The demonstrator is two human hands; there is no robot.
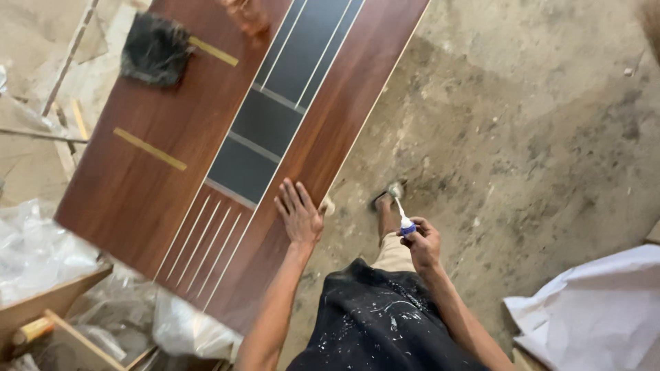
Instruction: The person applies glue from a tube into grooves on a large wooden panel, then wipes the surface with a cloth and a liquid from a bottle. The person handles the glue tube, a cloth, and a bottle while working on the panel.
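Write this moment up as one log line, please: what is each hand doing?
left hand: flat, fingers spread on brown door panel | right hand: grips small glue tube, nozzle up, off the panel | dark cloth: on panel's far end

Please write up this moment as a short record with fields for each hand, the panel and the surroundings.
Left hand: the left hand lies flat, fingers spread, on the brown wood-grain door panel.
Right hand: the right hand grips a small white glue tube with a blue collar, nozzle up, away from the panel.
Panel: dark grey inset sections, pale grooves, two brass-coloured strips; a black cloth lies on top.
Surroundings: dusty concrete floor, clear plastic wrap, white sheet.
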